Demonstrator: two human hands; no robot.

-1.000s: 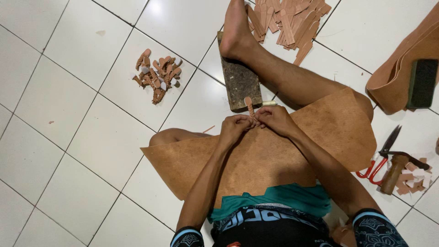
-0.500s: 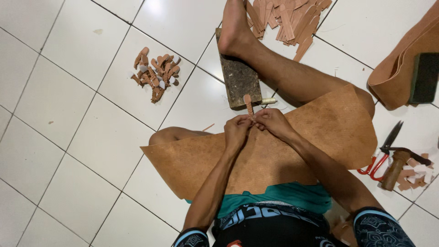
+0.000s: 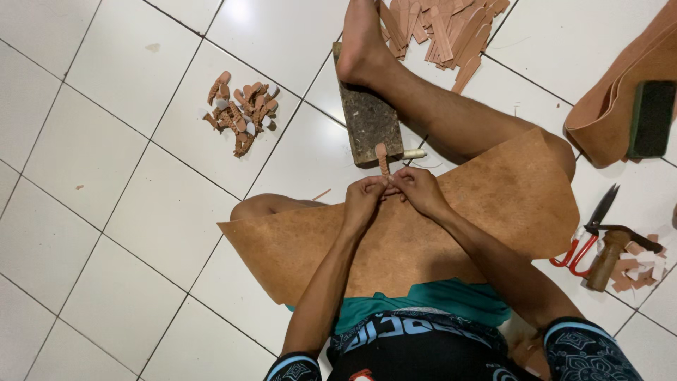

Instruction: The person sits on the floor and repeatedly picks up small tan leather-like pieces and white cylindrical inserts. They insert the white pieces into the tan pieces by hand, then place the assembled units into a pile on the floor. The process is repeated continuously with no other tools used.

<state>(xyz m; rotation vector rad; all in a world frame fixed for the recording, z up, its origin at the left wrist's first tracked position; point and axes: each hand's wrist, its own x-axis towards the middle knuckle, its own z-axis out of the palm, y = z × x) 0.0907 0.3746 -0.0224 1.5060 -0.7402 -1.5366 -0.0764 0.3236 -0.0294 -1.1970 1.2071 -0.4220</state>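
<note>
Seated on floor, braiding a small leather strip.
Left hand (image 3: 363, 200) and right hand (image 3: 416, 190) both pinch the braided strip (image 3: 381, 159) at its base, above the leather sheet (image 3: 451, 233) on the lap. Judgement: keep tension even, fingertips close to the weave.

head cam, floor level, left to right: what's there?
pile of small braided leather pieces → wooden block → small leather strip pinched by left hand and right hand → red-handled scissors → wooden-handled hammer → dark brush block
</note>
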